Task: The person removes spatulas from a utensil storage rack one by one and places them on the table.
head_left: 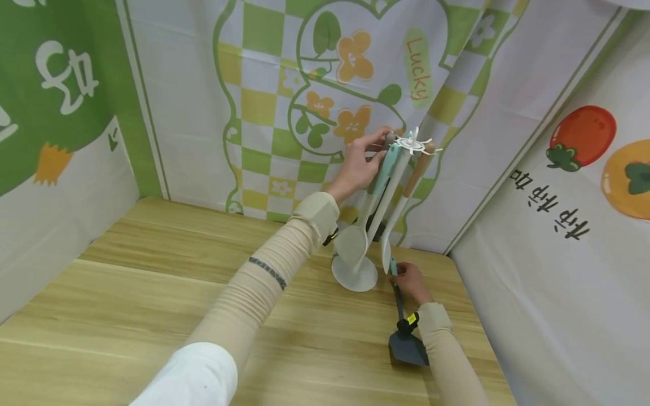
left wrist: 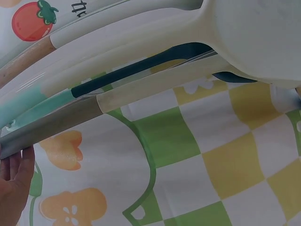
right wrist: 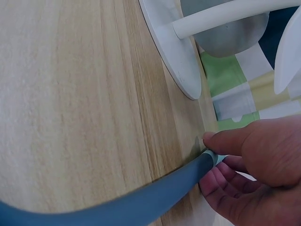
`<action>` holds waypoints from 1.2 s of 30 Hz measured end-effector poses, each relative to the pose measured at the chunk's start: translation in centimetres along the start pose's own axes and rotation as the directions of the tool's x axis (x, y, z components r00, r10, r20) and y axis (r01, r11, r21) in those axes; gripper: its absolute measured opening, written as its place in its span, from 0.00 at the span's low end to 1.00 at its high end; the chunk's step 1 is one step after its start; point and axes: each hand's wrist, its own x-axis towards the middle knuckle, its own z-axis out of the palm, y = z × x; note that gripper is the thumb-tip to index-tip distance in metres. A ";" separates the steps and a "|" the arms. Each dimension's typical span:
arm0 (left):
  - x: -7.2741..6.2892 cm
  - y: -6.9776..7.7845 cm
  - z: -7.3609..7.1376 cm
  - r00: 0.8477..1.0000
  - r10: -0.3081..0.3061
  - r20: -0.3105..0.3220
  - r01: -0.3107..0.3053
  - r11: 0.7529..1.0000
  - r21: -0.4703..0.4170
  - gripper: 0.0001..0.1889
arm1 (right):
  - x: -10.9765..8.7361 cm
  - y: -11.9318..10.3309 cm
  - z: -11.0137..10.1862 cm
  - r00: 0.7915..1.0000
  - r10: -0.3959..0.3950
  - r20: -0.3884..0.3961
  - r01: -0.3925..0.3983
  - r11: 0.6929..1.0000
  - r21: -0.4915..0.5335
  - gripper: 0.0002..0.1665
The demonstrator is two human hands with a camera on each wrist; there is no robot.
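Observation:
A white utensil rack (head_left: 354, 276) stands near the back wall, its ring of hooks at the top. From it hang several utensils, among them one with a brown handle (head_left: 418, 172), another with a turquoise handle (head_left: 389, 162) and a pale ladle (head_left: 351, 243). At the hooks, my left hand (head_left: 359, 166) holds the upper end of a grey handle (left wrist: 59, 123) between thumb and fingers. To the right of the rack's base, my right hand (head_left: 410, 283) pinches the turquoise handle end of a dark spatula (head_left: 408, 348). Its blade points toward me, low over the table.
The wooden table (head_left: 167, 316) runs up to a checkered cloth backdrop (head_left: 261, 107) right behind the rack. White printed cloth walls (head_left: 548, 293) close in the right side and the left side.

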 end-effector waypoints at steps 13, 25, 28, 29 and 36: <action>0.1 0.5 0.2 1.000 -0.001 0.002 0.001 1.000 -0.004 0.24 | -0.4 -0.3 -0.4 1.000 0.017 -0.015 -0.017 1.000 -0.024 0.30; 0.0 0.5 0.2 1.000 -0.002 0.002 0.002 1.000 -0.013 0.24 | -0.8 -1.1 -1.5 0.999 -0.024 -0.035 0.024 1.000 -0.003 0.34; 0.0 0.4 0.1 1.000 -0.010 -0.002 0.010 1.000 -0.018 0.25 | -0.7 -1.6 -2.0 0.998 -0.048 -0.034 0.048 0.999 0.003 0.34; 0.0 0.3 0.1 1.000 -0.011 -0.003 0.011 1.000 -0.019 0.25 | -0.7 -1.7 -2.2 0.998 -0.045 -0.035 0.046 0.999 0.006 0.34; -0.1 0.0 0.0 1.000 -0.014 -0.005 0.014 1.000 -0.011 0.25 | -0.5 -3.3 -3.4 0.993 -0.055 -0.105 0.058 0.998 0.030 0.31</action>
